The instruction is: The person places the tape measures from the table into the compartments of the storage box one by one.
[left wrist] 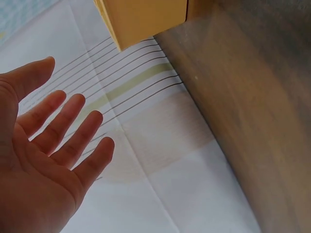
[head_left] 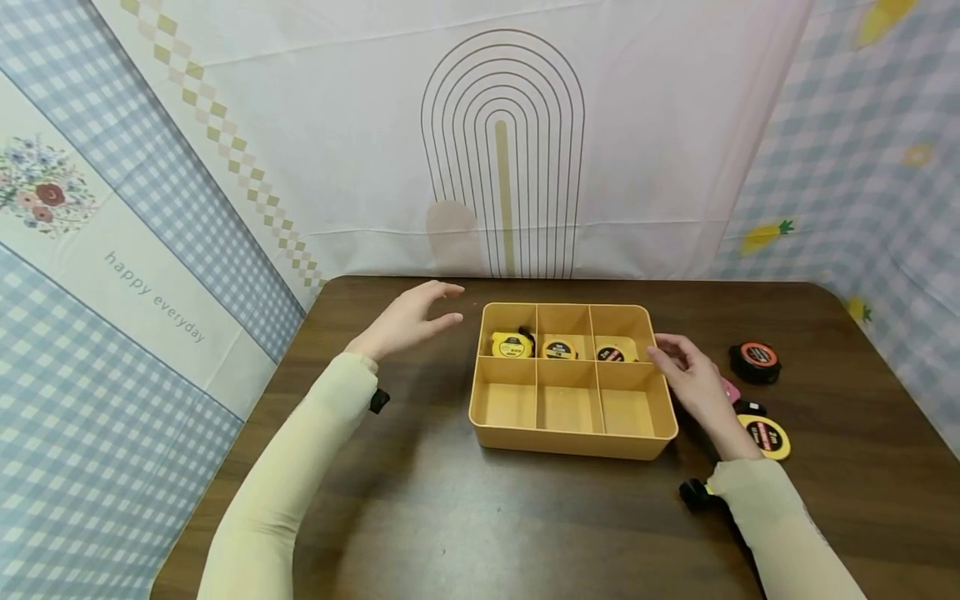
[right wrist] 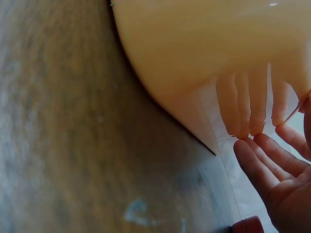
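Observation:
A yellow-orange storage box [head_left: 573, 442] divided into compartments stands on the table. In its back row lie a yellow tape measure [head_left: 512, 344] on the left, another tape measure [head_left: 559, 349] in the middle and a third tape measure [head_left: 611, 354] on the right. My left hand [head_left: 411, 318] hovers left of the box, apart from it, fingers spread and holding nothing; the left wrist view shows its palm. Against the box's right side rests my right hand [head_left: 693, 379], its thumb by the rim. In the right wrist view its fingertips [right wrist: 245, 145] touch the glossy outer wall.
Right of the box lie a black tape measure [head_left: 755, 362] with an orange face and a yellow tape measure [head_left: 767, 437]. A pink object [head_left: 730, 389] is partly hidden behind my right hand. Patterned cloth [head_left: 360, 167] hangs behind the brown table [head_left: 480, 525].

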